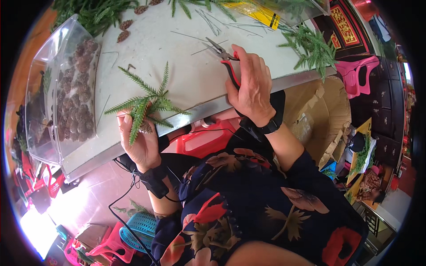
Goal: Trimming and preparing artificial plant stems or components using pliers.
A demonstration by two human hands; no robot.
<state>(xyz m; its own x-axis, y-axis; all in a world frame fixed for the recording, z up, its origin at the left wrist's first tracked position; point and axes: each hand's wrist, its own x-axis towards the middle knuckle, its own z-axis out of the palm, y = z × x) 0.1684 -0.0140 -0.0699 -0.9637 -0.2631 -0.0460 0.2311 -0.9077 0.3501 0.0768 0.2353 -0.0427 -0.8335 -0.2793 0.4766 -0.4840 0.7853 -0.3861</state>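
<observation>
My left hand (140,144) pinches a green artificial pine sprig (148,102) near its base, over the table's front edge. Part of a small brown pine cone (146,127) shows among the needles by my fingers. In my right hand (253,86) is a pair of red-handled pliers (225,55), their jaws slightly apart and pointing to the upper left. The pliers' tips hover close to thin wires (195,37) lying on the white table (186,71). Nothing visible joins the pliers to the sprig.
A clear plastic bin of pine cones (77,99) stands at the left. Loose cones (124,35) and green branches (93,15) lie at the far left, another sprig (313,46) at the right. An open cardboard box (326,106) sits beyond the table's right front edge.
</observation>
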